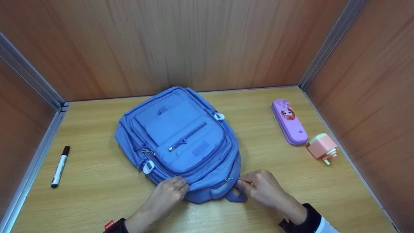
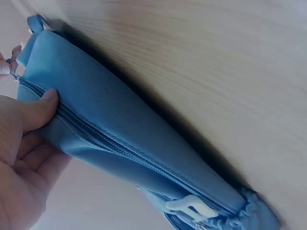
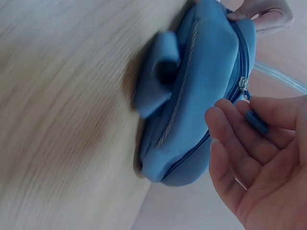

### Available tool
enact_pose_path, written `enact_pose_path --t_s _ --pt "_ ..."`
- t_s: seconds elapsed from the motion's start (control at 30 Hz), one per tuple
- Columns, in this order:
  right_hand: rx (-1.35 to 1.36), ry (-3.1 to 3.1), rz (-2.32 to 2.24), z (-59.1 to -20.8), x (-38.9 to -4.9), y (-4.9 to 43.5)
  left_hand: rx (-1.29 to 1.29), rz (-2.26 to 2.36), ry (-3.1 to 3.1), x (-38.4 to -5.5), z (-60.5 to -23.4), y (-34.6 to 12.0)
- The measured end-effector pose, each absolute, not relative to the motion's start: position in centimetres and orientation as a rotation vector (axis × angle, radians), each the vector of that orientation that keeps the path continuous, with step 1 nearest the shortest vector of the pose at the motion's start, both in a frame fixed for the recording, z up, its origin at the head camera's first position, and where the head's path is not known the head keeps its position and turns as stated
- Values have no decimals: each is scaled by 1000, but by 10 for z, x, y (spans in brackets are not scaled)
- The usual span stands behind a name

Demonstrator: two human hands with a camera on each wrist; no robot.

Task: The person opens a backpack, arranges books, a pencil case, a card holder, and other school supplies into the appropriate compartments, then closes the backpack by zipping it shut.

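A blue backpack (image 1: pixel 181 110) lies front side up, its top end with the grab loop (image 1: pixel 235 196) toward me. At its near edge my left hand (image 1: pixel 168 195) pinches the fabric beside the zipper (image 2: pixel 108 143), thumb above and fingers underneath in the left wrist view. To the right, by the loop, my right hand (image 1: pixel 265 189) holds the blue zipper pull (image 3: pixel 256 122) between thumb and fingers. The metal slider (image 3: pixel 243 85) sits just beyond those fingertips, on the zipper track.
A black-capped white marker (image 1: pixel 60 167) lies at the left. On the right are a purple pencil case (image 1: pixel 292 127) with a cartoon picture and a pink, pale-green-topped block-like object (image 1: pixel 322 146). Wooden panels (image 1: pixel 181 45) wall the table at the back and both sides.
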State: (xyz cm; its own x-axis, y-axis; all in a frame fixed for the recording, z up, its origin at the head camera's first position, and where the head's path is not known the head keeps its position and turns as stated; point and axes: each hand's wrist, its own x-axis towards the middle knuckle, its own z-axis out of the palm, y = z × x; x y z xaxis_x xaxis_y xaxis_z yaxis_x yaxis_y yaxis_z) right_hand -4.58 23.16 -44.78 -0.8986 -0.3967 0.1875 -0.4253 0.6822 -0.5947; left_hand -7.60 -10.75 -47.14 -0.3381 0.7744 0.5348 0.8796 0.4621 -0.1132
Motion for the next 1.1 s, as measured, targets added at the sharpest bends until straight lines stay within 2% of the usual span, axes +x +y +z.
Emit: enact_pose_path --t_s 1.1 --pt "734 -2765 894 -453 -52 229 -1173 -270 -2347 -101 -465 -168"
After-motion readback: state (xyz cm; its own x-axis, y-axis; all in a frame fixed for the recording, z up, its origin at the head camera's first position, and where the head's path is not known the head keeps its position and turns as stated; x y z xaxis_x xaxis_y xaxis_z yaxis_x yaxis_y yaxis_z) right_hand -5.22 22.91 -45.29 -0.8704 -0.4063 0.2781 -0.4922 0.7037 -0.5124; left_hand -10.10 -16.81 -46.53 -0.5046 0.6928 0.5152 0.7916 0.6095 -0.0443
